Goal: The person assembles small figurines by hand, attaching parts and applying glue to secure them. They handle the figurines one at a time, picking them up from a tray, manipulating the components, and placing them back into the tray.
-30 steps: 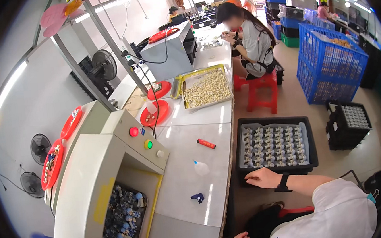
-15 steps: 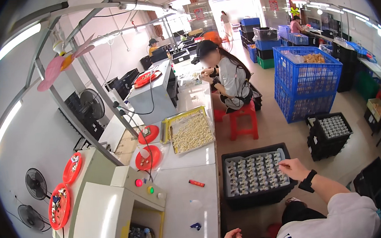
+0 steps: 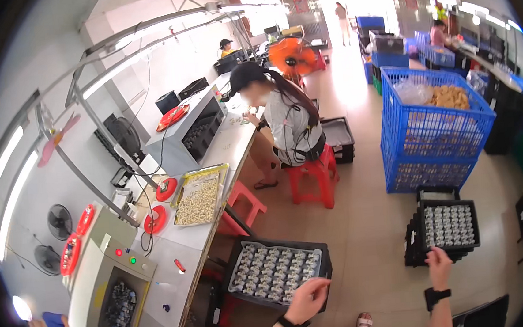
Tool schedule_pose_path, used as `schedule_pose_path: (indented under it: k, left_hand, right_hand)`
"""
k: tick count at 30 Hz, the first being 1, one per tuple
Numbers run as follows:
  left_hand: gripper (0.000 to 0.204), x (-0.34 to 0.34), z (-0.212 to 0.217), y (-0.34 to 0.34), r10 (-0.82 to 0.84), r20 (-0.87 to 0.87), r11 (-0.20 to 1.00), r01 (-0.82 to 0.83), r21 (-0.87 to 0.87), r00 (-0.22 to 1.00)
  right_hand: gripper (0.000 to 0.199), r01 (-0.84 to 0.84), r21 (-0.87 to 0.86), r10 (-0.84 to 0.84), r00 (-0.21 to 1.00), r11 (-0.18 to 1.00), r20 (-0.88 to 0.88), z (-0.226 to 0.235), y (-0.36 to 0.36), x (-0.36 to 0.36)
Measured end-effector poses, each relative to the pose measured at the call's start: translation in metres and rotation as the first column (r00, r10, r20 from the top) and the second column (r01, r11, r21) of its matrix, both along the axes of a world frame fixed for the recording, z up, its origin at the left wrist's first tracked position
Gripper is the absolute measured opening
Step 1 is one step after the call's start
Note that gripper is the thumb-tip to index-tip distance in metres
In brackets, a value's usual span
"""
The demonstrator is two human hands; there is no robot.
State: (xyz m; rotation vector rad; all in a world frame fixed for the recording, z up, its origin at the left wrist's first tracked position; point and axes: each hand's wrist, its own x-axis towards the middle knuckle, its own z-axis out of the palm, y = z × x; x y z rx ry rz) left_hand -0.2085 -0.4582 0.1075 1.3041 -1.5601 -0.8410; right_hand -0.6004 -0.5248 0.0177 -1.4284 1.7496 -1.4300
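My left hand point(image 3: 308, 299), a dark band on its wrist, is over the near right corner of a black crate point(image 3: 327, 263). Its fingers are loosely bent with nothing visible between them; whether they touch the rim I cannot tell. Rows of small pale figures point(image 3: 273, 270) stand in grey cups inside that crate. Farther right, my right hand point(image 3: 439, 267) reaches forward, fingers slightly curved and apart, with nothing visible in it. It is at the near edge of a stacked black crate point(image 3: 475, 220) that holds similar rows of figures point(image 3: 449, 225).
A white workbench point(image 3: 176, 250) at left bears a yellow-edged tray of small pieces point(image 3: 197, 199), red dishes point(image 3: 155, 220) and a machine with lit buttons point(image 3: 106, 262). A person point(image 3: 295, 118) sits on a red stool point(image 3: 315, 178). Tall blue crates point(image 3: 434, 131) stand beyond the right stack.
My view has swung to the right. My right hand has moved away from the first crate to the right-hand stack; my left hand has risen from the lower edge to the first crate's corner.
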Motion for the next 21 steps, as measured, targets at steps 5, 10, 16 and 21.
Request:
schedule_pose_path:
  k: [5, 10, 16, 21]
  left_hand:
    - [0.022, -0.114, 0.006, -0.055, -0.209, 0.045, 0.977, 0.207, 0.047, 0.977]
    - [0.021, -0.174, -0.01, -0.099, -0.225, -0.007, 0.97, 0.225, 0.089, 0.974]
    - [0.02, -0.198, 0.013, -0.147, -0.201, -0.034, 0.98, 0.201, -0.002, 0.979]
    - [0.02, -0.144, 0.033, -0.186, -0.008, -0.098, 0.998, 0.001, -0.07, 0.995]
  right_hand:
    - [0.022, 0.257, 0.178, -0.272, 0.96, 0.95, 0.068, -0.063, 0.051, -0.165]
    - [0.026, 0.383, 0.329, -0.334, 0.922, 0.863, -0.197, -0.046, 0.097, -0.229]
    - [0.027, 0.389, 0.278, -0.412, 0.911, 0.878, 0.027, -0.042, 0.062, -0.255]
    - [0.021, 0.147, 0.142, -0.148, 0.989, 0.979, -0.003, 0.039, -0.058, -0.157]
